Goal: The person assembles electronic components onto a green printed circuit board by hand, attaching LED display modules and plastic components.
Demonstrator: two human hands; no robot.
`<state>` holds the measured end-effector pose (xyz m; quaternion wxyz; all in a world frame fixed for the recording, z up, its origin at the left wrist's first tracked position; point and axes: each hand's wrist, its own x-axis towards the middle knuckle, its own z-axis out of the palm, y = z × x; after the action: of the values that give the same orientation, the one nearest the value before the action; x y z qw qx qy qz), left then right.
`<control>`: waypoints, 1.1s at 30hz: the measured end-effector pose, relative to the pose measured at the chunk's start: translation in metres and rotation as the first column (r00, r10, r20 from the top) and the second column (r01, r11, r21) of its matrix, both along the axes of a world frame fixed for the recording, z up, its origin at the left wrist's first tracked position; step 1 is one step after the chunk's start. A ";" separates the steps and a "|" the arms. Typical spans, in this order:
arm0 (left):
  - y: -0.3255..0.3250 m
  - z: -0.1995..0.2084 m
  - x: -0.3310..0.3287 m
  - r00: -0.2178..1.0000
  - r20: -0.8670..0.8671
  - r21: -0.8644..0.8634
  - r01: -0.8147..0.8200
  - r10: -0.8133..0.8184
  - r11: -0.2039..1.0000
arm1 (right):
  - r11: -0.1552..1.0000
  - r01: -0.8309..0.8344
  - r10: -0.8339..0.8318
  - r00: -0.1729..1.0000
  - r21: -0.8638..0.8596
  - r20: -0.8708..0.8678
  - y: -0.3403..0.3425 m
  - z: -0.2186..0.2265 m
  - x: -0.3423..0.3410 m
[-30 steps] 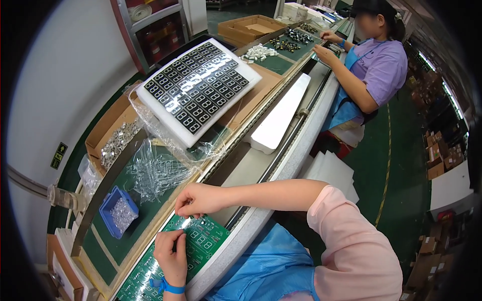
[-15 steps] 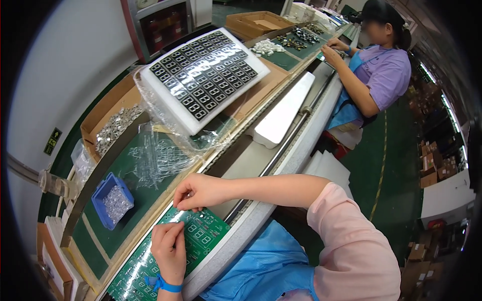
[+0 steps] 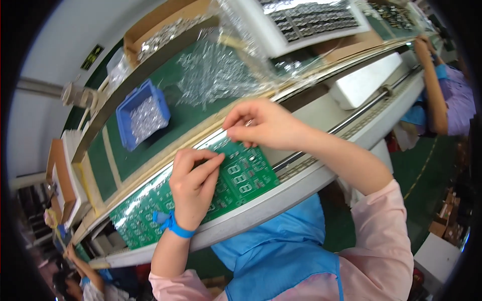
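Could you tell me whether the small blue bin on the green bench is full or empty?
Partly full: the blue bin holds a heap of small silvery parts, with its walls showing above them.

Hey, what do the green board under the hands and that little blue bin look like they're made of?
The green circuit board looks like rigid laminate with a glossy green coating and pale printed outlines. The left hand lies on it. The blue bin seems moulded plastic, with smooth matte walls; the small parts inside glint like metal.
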<state>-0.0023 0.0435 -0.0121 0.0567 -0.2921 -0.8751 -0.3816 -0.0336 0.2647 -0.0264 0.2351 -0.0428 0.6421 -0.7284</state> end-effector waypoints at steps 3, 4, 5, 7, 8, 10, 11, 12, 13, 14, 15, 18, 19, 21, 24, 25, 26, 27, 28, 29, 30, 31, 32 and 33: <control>-0.004 0.001 0.000 1.000 -0.022 -0.021 0.009 -0.009 1.000 | 1.000 0.023 -0.023 1.000 0.003 -0.001 -0.005 0.004 -0.002; -0.003 0.000 -0.002 0.999 -0.029 0.007 0.013 -0.013 1.000 | 1.000 0.024 -0.024 1.000 -0.019 0.003 -0.006 0.005 -0.003; -0.003 0.000 -0.003 1.000 -0.016 -0.007 0.003 -0.003 1.000 | 0.999 0.014 -0.013 1.000 -0.034 0.016 -0.008 0.007 -0.002; -0.004 0.000 -0.004 0.998 -0.058 -0.045 0.010 -0.013 0.999 | 0.999 0.018 -0.017 1.000 0.027 -0.022 -0.010 0.011 0.000; -0.001 -0.001 -0.004 0.998 -0.056 -0.029 -0.002 0.000 1.000 | 1.000 0.018 -0.018 1.000 0.002 -0.004 -0.009 0.009 0.000; 0.004 -0.002 -0.007 0.999 -0.049 -0.027 -0.019 0.017 0.999 | 1.000 0.025 -0.025 1.000 0.016 -0.007 -0.005 0.006 0.002; 0.003 -0.002 -0.006 0.998 -0.052 -0.015 -0.026 0.025 1.000 | 0.998 0.043 -0.042 0.999 0.040 -0.019 -0.006 0.006 0.002; 0.000 0.000 -0.005 0.999 -0.019 -0.026 -0.042 0.041 0.999 | 0.998 0.045 -0.045 0.999 0.038 -0.006 -0.008 0.008 0.003; -0.001 -0.001 -0.005 0.999 -0.014 -0.031 -0.043 0.043 0.999 | 0.998 0.043 -0.043 0.999 0.034 -0.001 -0.008 0.008 0.003; -0.002 -0.001 -0.005 0.998 -0.010 -0.031 -0.056 0.056 0.998 | 0.998 0.041 -0.040 0.999 0.042 -0.014 -0.008 0.008 0.003; -0.003 -0.002 -0.006 0.998 -0.007 -0.031 -0.068 0.068 0.997 | 0.998 0.039 -0.038 0.999 0.050 -0.028 -0.008 0.007 0.003; -0.005 -0.001 -0.005 0.998 0.020 -0.044 -0.060 0.061 0.997 | 0.998 0.053 -0.051 0.997 0.039 -0.056 -0.010 0.008 0.005; -0.006 -0.001 -0.005 0.998 0.025 -0.049 -0.061 0.062 0.997 | 0.998 0.052 -0.051 0.997 0.034 -0.051 -0.010 0.008 0.005; -0.006 -0.001 -0.005 0.998 0.027 -0.044 -0.058 0.059 0.997 | 0.992 0.068 -0.056 0.992 0.103 -0.109 -0.010 0.007 0.005; -0.008 -0.002 -0.006 0.997 0.045 -0.044 -0.057 0.059 0.997 | 0.992 0.090 -0.078 0.988 0.084 -0.135 -0.012 0.002 0.005; -0.008 -0.002 -0.006 0.997 0.048 -0.046 -0.057 0.059 0.997 | 0.993 0.089 -0.078 0.988 0.082 -0.132 -0.012 0.002 0.006; -0.008 -0.001 -0.006 0.997 0.043 -0.048 -0.055 0.057 0.997 | 0.992 0.092 -0.080 0.987 0.085 -0.138 -0.012 0.002 0.006; -0.008 -0.001 -0.006 0.998 0.038 -0.050 -0.052 0.054 0.997 | 0.992 0.095 -0.082 0.986 0.087 -0.144 -0.012 0.003 0.006; -0.009 -0.001 -0.006 0.998 0.042 -0.052 -0.054 0.056 0.997 | 0.992 0.093 -0.080 0.987 0.086 -0.140 -0.012 0.004 0.006; -0.010 -0.001 -0.007 0.998 0.037 -0.053 -0.047 0.049 0.997 | 0.992 0.091 -0.079 0.987 0.085 -0.141 -0.012 0.005 0.006; -0.010 -0.001 -0.007 0.999 0.031 -0.054 -0.041 0.042 0.998 | 0.992 0.090 -0.077 0.987 0.086 -0.142 -0.012 0.005 0.006; -0.010 -0.001 -0.007 0.999 0.034 -0.054 -0.041 0.042 0.998 | 0.992 0.090 -0.077 0.987 0.085 -0.140 -0.012 0.005 0.005; -0.009 -0.001 -0.007 0.998 0.030 -0.061 -0.050 0.052 0.997 | 0.992 0.090 -0.076 0.987 0.090 -0.139 -0.012 0.005 0.006; -0.009 -0.001 -0.007 0.998 0.025 -0.068 -0.059 0.061 0.996 | 0.991 0.090 -0.076 0.987 0.096 -0.139 -0.011 0.005 0.005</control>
<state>-0.0093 0.0346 -0.0127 0.0463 -0.2621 -0.8967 -0.3538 -0.0282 0.2536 -0.0210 0.1625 -0.0534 0.6940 -0.6993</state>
